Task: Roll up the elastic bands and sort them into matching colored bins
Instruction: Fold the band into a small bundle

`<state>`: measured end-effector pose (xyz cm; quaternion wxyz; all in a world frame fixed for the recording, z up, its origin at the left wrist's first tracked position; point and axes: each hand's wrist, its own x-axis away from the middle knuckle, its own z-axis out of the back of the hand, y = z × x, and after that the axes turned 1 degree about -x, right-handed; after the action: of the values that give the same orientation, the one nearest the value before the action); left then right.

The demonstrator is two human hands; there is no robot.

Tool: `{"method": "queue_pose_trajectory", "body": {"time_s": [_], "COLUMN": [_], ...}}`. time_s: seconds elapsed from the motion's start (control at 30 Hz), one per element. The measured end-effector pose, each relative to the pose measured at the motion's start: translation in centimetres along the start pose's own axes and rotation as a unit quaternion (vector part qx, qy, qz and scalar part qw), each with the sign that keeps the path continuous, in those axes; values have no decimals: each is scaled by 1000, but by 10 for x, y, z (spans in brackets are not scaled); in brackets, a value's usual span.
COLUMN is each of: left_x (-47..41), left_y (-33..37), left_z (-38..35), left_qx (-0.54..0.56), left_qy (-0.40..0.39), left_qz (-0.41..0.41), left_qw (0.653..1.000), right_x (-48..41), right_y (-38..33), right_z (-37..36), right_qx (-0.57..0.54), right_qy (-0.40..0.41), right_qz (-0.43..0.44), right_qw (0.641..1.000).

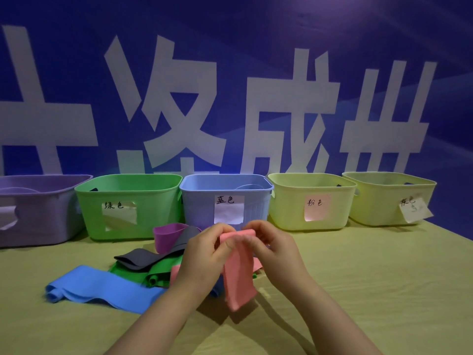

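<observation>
Table (pixel 371 290): pale yellow-green cloth, faintly wrinkled, with five bins in a row along its far edge. Behind them stands a deep blue wall (pixel 230 26) bearing huge white characters; the room light is dim and bluish. From your left: purple bin (pixel 38 226), green bin (pixel 153 213), blue bin (pixel 199 208), then two yellow-green ones, the pink-label bin (pixel 289 213) and the end bin (pixel 378 208), whose paper tag hangs crooked. Each bin front carries a paper label. Your left hand (pixel 204 254) and right hand (pixel 273 252) are raised over the table in front of the blue bin, fingers curled, both pinching the top of the pink band (pixel 239 278). Its upper end is folded or rolled between your fingertips; the rest hangs down towards the cloth. Loose on the table to your left of it lie a blue band (pixel 102 288), flat and nearest you, a green band (pixel 163 267), a grey band (pixel 143 260) draped over the green, and a purple band (pixel 166 237) standing on edge just before the green bin.
</observation>
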<state>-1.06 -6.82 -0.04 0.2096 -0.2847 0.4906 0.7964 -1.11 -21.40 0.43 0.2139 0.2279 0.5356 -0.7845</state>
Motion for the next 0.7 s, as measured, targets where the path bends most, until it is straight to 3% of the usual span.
{"method": "queue_pose_trajectory", "body": {"time_s": [0.2, 0.43, 0.7], "left_x": [0, -1, 2], "left_y": [0, -4, 0], "left_z": [0, 2, -1], "left_qx": [-7, -11, -2], "left_qy": [0, 20, -27], "left_qz": [-9, -20, -8], "left_qw": [1000, 1000, 1000], "right_x": [0, 1, -1], "right_y": [0, -3, 2], "right_z": [2, -1, 0], "right_qx": [38, -57, -12], "right_qy": [1, 1, 13], "right_qz": [2, -12, -31], "right_qw": [999, 998, 999]}}
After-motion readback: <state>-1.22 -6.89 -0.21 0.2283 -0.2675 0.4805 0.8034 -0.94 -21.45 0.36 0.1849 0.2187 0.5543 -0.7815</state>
